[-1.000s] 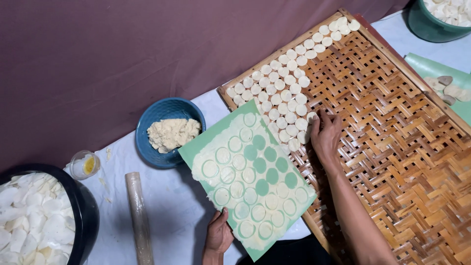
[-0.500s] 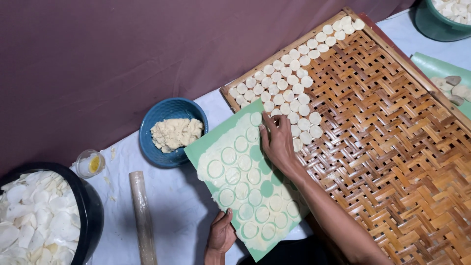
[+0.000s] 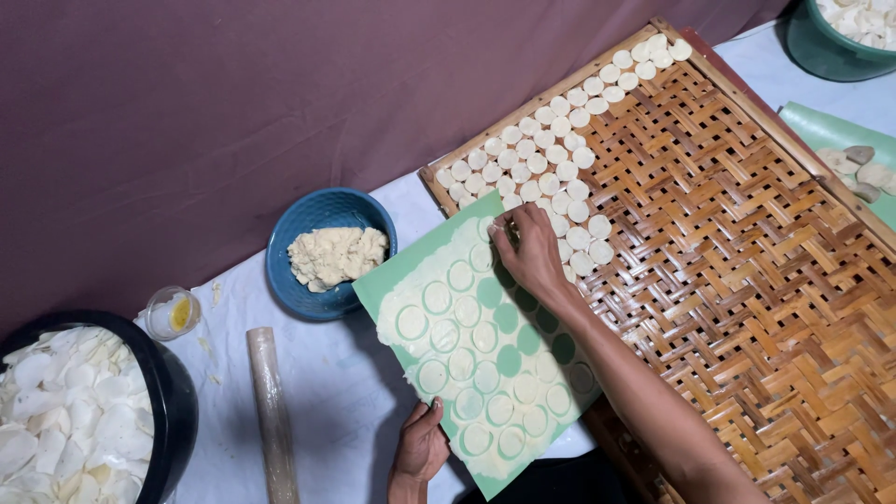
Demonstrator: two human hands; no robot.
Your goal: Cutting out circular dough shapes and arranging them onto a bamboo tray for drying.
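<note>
— While you sit at the white cloth (image 3: 336, 392) with a purple backdrop (image 3: 187, 121) hanging behind it, what lies around you?

— A woven bamboo tray (image 3: 747, 280) fills the right side, with rows of small round dough discs (image 3: 551, 159) along its far left corner. On the cloth you have a blue bowl (image 3: 285, 266) holding a lump of dough (image 3: 334, 256), a rolling pin (image 3: 273, 411), a small clear cup (image 3: 173, 313) with something yellow in it, and a black tub (image 3: 177, 420) of white slices at the lower left. A green tub (image 3: 826, 51) sits at the top right, with another green mat (image 3: 821, 131) just below it.

— And where is the green mat with the cut dough?

— That green cutting mat (image 3: 509, 359) lies between the blue bowl and the tray, its right edge overlapping the tray's frame. Its long axis runs diagonally, from the upper left near the bowl down to the lower right, toward you. A thin dough sheet covers it, cut into circles, some already lifted out.

— What are your hands doing?

— Your left hand (image 3: 420, 448) grips the mat's near edge, thumb on top. Your right hand (image 3: 532, 247) rests at the mat's far corner, fingers curled and pinching at a disc there; what exactly it has between the fingertips I cannot tell.
</note>
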